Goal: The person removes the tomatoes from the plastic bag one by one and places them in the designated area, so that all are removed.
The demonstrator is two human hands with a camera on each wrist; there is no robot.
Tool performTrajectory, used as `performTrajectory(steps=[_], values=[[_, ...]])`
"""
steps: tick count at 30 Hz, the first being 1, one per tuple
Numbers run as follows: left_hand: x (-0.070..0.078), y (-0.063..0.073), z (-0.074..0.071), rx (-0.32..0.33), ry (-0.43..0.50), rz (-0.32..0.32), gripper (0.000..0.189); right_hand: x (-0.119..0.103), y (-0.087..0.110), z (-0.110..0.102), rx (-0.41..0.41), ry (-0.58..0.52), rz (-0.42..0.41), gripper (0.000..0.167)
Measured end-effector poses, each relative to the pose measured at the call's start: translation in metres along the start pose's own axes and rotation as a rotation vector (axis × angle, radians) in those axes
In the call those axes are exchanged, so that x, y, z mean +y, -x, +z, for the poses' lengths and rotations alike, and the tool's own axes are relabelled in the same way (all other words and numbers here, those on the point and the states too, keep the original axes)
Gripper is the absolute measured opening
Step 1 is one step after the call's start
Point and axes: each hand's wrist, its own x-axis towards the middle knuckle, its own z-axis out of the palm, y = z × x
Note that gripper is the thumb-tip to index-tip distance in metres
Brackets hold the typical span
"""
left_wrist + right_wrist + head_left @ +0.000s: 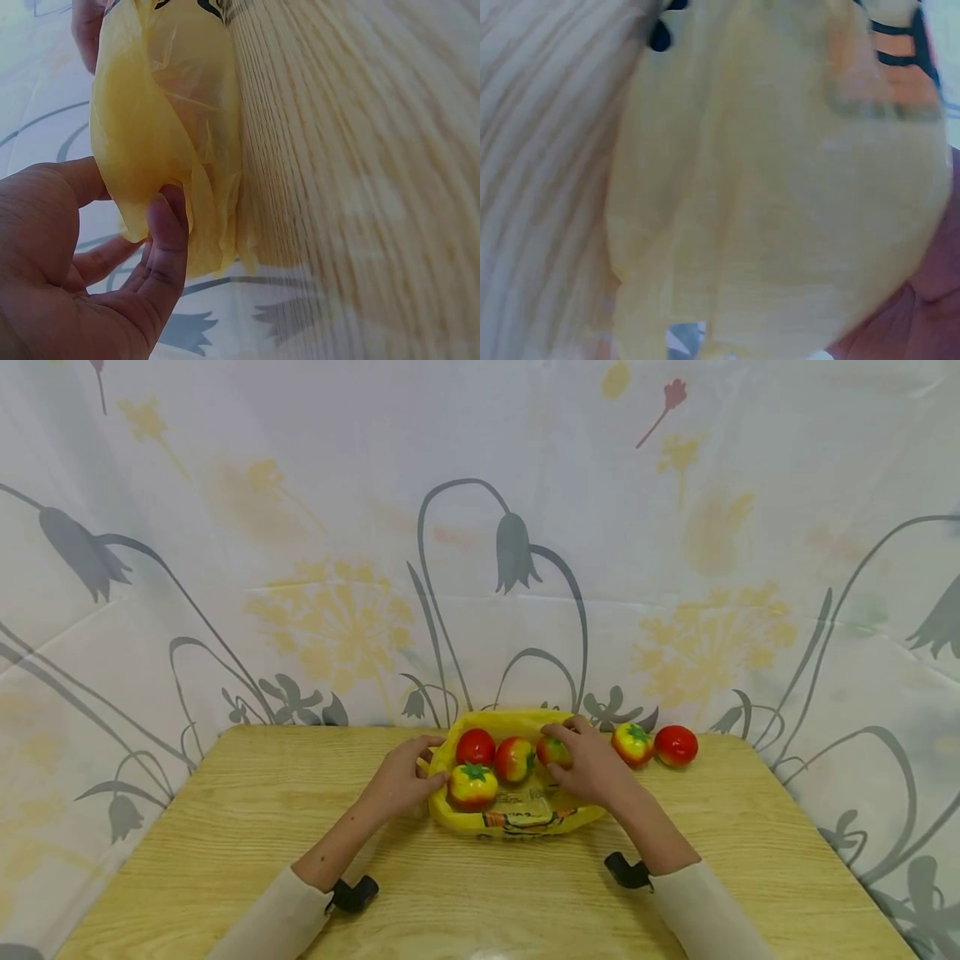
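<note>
A yellow plastic bag [517, 722] lies open-mouthed on the table, with several toy tomatoes inside. Among them are a red one [476, 747], a yellow-red one with a green leaf top [472, 787] and another like it on its side [515, 760]. My left hand [401, 777] pinches the bag's left edge; the left wrist view shows thumb and fingers on the thin yellow film [165, 112]. Reaching over the right rim, my right hand [596, 764] has fingers and thumb around a red-yellow tomato [551, 752], partly hidden by them. In the right wrist view the bag's side [765, 187] covers most of that hand.
On the table right of the bag sit a yellow-red tomato [632, 745] and a red tomato [677, 746], side by side. The wooden table [480, 893] ends at a flower-printed cloth [480, 635] behind the bag. Black wrist mounts [355, 894] stick out below both forearms.
</note>
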Motion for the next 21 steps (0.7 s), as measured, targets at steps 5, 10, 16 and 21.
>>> performTrajectory(steps=[5,10,16,21], values=[[0.001,0.001,0.001,0.005,-0.010,-0.001,0.055,-0.001,0.002,-0.009,0.011,-0.027,0.001,0.047],[0.000,0.002,0.000,0.008,-0.022,0.000,0.055,-0.002,0.004,-0.016,0.035,-0.072,-0.004,0.047],[0.000,0.002,-0.001,0.003,-0.011,-0.001,0.054,-0.001,0.009,-0.029,0.070,-0.084,-0.026,0.047],[-0.001,0.000,0.000,0.007,-0.020,0.011,0.055,0.005,0.012,-0.043,0.078,-0.079,0.010,0.049]])
